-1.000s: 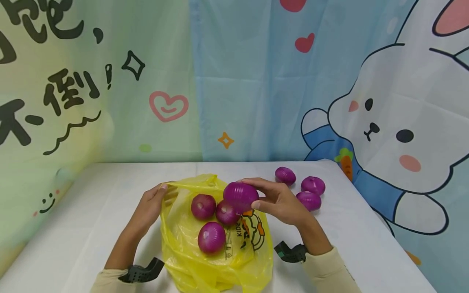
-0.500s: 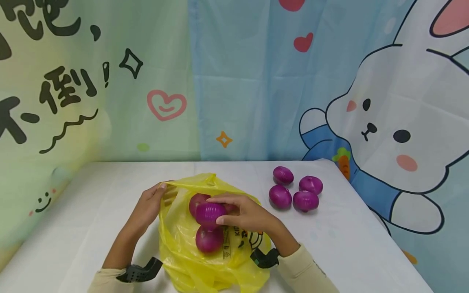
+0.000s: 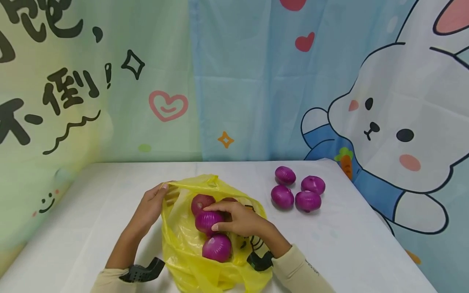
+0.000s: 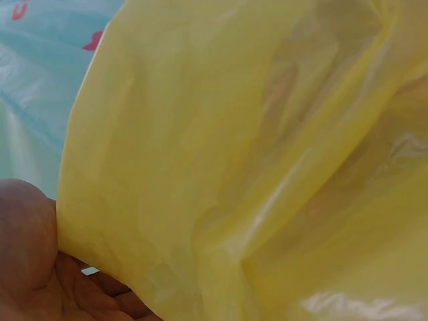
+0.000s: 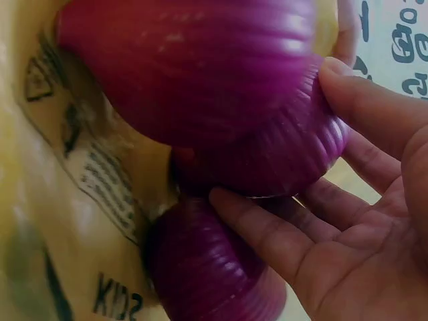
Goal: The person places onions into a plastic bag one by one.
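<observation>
Onion in the grip point(image 3: 209, 221): purple and ribbed, lying within the spread plastic of the yellow bag point(image 3: 181, 250), at the fingertips and to the left of the right hand point(image 3: 242, 219).
Long axis: hard to tell; the onion looks nearly round from the head view.
Right grip: parted about as wide as the onion and holding it, thumb on the near side, forefinger over the top.
Left grip: the left hand point(image 3: 152, 203) pinches the bag's left rim between thumb and fingers, well apart from the onions.
Nearer hand: the right, in contact with the onion.
Far neighbour: a far onion point(image 3: 201, 202) sits just beyond the held one.
Near neighbour: a near onion point(image 3: 217, 248) lies just on the wearer's side; room looks tight between the two.
Behind the knuckles: a hidden onion point(image 3: 230, 199), only its top showing.
Loose onions: four onions point(image 3: 282, 197) grouped on the white worktop point(image 3: 351, 244), right of the bag and beyond the right forearm.
Wrists: a black device point(image 3: 143, 272) on each, the right one over the bag.
</observation>
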The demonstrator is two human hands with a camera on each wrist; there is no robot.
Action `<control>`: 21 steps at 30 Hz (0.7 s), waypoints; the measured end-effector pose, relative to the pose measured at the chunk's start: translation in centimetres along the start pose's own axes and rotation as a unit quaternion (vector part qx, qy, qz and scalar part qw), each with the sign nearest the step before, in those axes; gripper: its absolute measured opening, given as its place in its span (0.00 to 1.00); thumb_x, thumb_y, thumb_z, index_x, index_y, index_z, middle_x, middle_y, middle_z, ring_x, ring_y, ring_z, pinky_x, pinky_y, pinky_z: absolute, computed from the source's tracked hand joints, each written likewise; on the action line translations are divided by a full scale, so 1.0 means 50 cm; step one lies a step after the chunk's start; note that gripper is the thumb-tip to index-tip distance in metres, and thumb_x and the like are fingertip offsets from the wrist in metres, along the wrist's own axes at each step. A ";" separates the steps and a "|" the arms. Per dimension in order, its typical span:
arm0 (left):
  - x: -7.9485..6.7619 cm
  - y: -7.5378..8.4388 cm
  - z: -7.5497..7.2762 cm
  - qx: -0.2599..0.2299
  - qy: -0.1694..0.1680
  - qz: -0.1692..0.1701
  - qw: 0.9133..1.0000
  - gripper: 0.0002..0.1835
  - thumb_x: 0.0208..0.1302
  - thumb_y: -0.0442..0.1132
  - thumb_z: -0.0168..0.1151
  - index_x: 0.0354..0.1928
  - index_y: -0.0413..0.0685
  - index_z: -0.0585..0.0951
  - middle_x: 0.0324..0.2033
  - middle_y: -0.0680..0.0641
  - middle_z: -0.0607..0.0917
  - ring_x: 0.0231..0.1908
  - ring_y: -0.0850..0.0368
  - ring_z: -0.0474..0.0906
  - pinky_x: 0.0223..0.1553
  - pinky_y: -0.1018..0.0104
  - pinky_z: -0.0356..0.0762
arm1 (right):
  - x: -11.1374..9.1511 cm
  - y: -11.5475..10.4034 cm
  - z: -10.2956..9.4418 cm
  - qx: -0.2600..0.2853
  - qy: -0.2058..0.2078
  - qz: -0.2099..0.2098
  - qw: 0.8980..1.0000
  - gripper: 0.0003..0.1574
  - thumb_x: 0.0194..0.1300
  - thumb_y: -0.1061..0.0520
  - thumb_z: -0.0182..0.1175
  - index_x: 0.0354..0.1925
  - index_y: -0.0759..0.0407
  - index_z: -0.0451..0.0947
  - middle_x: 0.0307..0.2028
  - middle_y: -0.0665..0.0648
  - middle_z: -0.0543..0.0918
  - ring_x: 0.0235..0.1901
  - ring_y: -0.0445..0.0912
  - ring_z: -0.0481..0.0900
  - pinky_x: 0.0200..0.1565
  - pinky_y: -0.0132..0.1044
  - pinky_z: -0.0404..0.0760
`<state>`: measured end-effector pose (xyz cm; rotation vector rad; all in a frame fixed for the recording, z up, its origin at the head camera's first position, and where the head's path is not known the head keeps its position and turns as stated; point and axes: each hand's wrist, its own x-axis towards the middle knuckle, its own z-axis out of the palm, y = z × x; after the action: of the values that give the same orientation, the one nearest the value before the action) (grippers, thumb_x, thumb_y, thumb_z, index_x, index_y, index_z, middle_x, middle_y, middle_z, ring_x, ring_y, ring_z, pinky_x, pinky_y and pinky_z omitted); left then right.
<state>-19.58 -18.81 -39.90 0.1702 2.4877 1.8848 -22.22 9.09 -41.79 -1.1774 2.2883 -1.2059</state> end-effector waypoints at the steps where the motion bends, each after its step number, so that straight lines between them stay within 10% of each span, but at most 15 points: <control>1: 0.000 0.000 0.000 0.001 0.001 -0.001 1.000 0.31 0.79 0.55 0.35 0.67 0.38 0.69 0.59 0.37 0.74 0.57 0.43 0.72 0.57 0.50 0.70 | 0.001 0.001 0.002 -0.008 -0.003 -0.002 1.000 0.28 0.67 0.53 0.64 0.64 0.53 0.74 0.58 0.51 0.77 0.54 0.40 0.74 0.55 0.34 0.73; 9: 0.000 0.000 0.001 0.003 0.002 -0.005 1.000 0.31 0.78 0.55 0.36 0.67 0.39 0.69 0.60 0.38 0.74 0.58 0.44 0.71 0.59 0.47 0.66 | 0.002 0.007 0.015 -0.028 -0.025 0.049 0.998 0.29 0.63 0.52 0.68 0.62 0.47 0.75 0.56 0.43 0.77 0.53 0.36 0.73 0.56 0.34 0.71; 21: 0.001 0.004 0.000 0.009 0.004 -0.005 1.000 0.31 0.78 0.56 0.36 0.68 0.39 0.68 0.61 0.38 0.73 0.59 0.44 0.70 0.60 0.46 0.66 | -0.010 -0.006 0.000 -0.024 -0.016 0.005 1.000 0.34 0.67 0.51 0.64 0.67 0.58 0.70 0.60 0.54 0.76 0.55 0.48 0.74 0.58 0.43 0.72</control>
<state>-19.62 -18.76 -39.71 0.1496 2.5065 1.8628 -21.76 9.38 -41.60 -1.1917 2.3085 -1.1264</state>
